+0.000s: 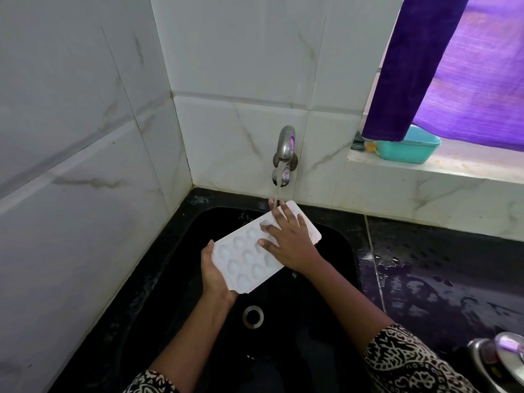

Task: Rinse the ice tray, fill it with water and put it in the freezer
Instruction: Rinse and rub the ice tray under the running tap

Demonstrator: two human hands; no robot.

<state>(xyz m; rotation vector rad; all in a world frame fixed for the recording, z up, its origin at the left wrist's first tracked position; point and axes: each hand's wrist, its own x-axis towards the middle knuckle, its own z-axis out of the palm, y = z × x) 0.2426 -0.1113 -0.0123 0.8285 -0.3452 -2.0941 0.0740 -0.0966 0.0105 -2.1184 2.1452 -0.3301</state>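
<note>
The left hand (214,275) grips the tray's (249,258) near end; the right hand (287,239) lies open, fingers spread, on its far half. The tray hangs over the sink (334,279), long axis running from the left hand toward the tap (285,154), far end under the stream.

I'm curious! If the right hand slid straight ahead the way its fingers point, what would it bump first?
Probably the water stream, which falls right at the fingertips of the right hand. Beyond it comes the tap on the tiled wall, though depth is hard to judge.
</note>
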